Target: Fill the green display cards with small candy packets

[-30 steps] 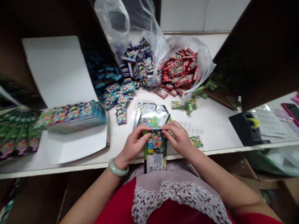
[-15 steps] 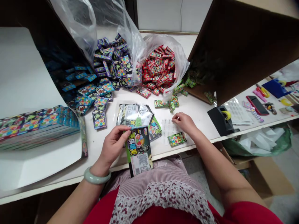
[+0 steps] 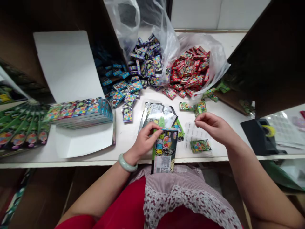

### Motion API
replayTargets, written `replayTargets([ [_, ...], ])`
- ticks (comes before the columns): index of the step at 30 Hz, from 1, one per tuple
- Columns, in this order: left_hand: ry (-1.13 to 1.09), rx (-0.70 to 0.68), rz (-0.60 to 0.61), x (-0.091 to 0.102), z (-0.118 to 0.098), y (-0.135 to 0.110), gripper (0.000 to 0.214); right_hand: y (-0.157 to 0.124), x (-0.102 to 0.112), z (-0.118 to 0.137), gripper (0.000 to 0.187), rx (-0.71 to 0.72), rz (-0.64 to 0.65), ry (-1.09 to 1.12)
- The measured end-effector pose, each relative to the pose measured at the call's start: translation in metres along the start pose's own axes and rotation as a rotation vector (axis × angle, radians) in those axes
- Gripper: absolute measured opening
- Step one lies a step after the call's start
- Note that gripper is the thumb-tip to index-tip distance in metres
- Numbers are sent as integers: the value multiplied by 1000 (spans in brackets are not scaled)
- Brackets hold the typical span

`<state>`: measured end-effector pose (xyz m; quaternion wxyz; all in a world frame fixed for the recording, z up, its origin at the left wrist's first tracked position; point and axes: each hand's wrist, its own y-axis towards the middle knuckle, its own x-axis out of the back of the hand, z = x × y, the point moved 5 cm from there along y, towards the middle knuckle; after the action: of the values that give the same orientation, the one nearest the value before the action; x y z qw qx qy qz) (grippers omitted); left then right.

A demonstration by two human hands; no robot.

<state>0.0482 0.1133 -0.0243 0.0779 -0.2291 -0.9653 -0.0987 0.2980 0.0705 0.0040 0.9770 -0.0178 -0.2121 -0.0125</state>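
My left hand [image 3: 147, 140] grips the top edge of a green-and-black candy packet [image 3: 165, 152], which stands on its lower end at the table's front edge with a barcode label facing me. My right hand [image 3: 212, 125] hovers above a white sheet of small labels [image 3: 196, 135], thumb and finger pinched with nothing visible between them. A small green candy packet [image 3: 200, 146] lies on that sheet's lower edge. Just beyond my left hand lies a loose pile of clear-windowed packets [image 3: 158, 116].
Heaps of blue-purple packets [image 3: 145, 63] and red packets [image 3: 189, 71] spill from clear plastic bags at the back. A stack of packets [image 3: 83, 113] sits on white card at left. Brown cardboard panels flank the table, and a black tape dispenser [image 3: 259, 136] stands at right.
My right hand has left the packet and now sits raised over the label sheet, slightly further right than half a second ago. My left hand keeps the packet. The view has swung slightly.
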Motion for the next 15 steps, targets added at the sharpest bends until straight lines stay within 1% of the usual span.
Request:
replayTargets([
  [2,-3,-15,16,1,-3,-2,8,7,-29,38,15,94,178,2],
  [3,-1,-25,15,2,-4,-3,9,12,-42,52,13,119,231,-6],
  [5,4,-39,9,4,-5,-5,9,21,-62,69,11,143,285,-42],
  [7,-5,-44,4,7,-4,-7,8,29,-76,73,9,143,309,-85],
  [9,-25,-46,0,9,-2,-8,6,34,-85,70,8,116,346,-103],
  [12,-45,-50,9,12,0,-7,6,38,-91,64,9,67,375,-108],
  [15,-39,-56,-1,12,1,-5,11,40,-92,62,9,63,351,-165],
])
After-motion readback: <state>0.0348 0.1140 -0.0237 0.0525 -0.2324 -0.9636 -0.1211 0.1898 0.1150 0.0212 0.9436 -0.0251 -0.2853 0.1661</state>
